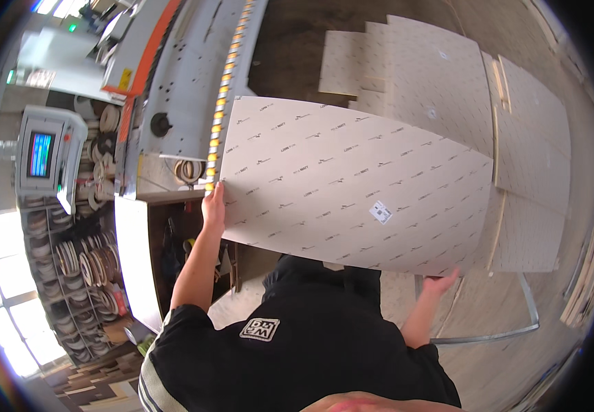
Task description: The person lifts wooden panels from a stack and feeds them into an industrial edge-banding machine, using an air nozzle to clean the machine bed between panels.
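Observation:
A large light-grey panel with diagonal printed film and a small white label spans the space in front of me. My left hand grips its left edge, close beside the yellow-and-silver roller rail of a machine. Under the near right corner, my right hand supports the panel from below. Its fingers are partly hidden by the board. The panel's far left corner lies against or just above the machine's edge; I cannot tell which.
Stacks of similar panels lie at the far right. A long machine with an orange side stands left, with a control screen nearby. Rolls of edge banding fill a rack. A metal frame is on the floor.

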